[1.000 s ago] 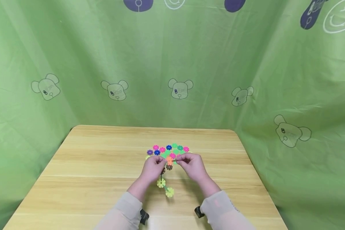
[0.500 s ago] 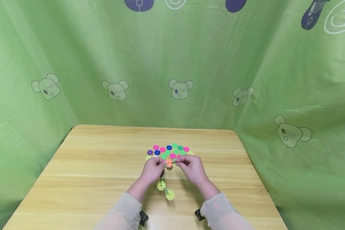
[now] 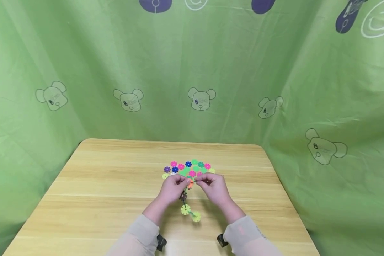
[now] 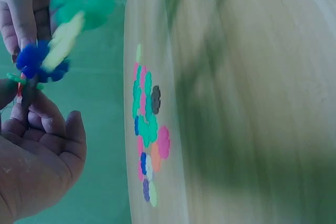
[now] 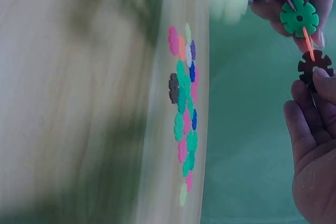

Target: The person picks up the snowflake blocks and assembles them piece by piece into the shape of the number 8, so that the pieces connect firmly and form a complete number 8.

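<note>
From afar, I am watching left hand (image 3: pixel 174 189) pinching chain of flower discs (image 3: pixel 185 209), chain dangling below hand, above table (image 3: pixel 131 185); right hand (image 3: pixel 215 187) pinching dark disc (image 5: pixel 305 70) near its rim. I am judging plastic light, stiff, probably smooth, slots likely slipping if twisted. I am favoring thumb-and-finger hold on rims, clear of slots, pressing straight. Loose discs (image 3: pixel 188 164) are lying beyond hands.
</note>
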{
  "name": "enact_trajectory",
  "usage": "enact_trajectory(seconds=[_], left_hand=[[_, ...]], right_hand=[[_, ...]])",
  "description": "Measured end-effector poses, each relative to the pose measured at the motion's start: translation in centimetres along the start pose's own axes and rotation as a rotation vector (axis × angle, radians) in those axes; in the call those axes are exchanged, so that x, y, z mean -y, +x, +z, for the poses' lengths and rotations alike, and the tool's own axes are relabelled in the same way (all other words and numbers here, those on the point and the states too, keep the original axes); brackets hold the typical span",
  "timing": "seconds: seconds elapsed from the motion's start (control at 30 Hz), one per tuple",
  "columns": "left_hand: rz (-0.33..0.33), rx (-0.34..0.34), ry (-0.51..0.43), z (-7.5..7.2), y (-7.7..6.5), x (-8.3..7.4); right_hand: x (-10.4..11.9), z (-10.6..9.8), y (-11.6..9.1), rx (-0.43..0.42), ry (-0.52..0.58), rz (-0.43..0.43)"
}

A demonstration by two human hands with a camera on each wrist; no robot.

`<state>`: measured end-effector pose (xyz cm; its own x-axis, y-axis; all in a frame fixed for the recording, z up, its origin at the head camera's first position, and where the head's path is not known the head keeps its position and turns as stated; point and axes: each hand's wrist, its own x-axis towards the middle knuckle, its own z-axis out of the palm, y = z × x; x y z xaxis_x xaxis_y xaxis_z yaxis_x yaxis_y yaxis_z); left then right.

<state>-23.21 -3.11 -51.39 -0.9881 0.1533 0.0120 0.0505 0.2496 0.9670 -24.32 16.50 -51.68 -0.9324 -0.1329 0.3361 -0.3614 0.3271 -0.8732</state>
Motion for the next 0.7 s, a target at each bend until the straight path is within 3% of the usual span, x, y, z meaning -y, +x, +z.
enact_trajectory(seconds=[0.2,0.33,0.43,0.7], left_hand=[[-0.019,-0.023,-0.008,0.3,0.1,0.3],[-0.023,-0.051,-0.003,0.0,-0.1,0.1],[-0.021,-0.056,-0.003,-0.1,-0.3,-0.1],[-0.023,-0.064,0.000,-0.4,-0.3,-0.1]], right_hand=[[-1.7,-0.9,0.4,0.007,-0.069,0.087],[-4.4,-2.1,0.8,0.007,-0.231,0.211],[-6.3,-2.9,0.9,0.073,-0.371,0.272],[-8.7,-2.9,1.3,0.227,-0.613,0.259]])
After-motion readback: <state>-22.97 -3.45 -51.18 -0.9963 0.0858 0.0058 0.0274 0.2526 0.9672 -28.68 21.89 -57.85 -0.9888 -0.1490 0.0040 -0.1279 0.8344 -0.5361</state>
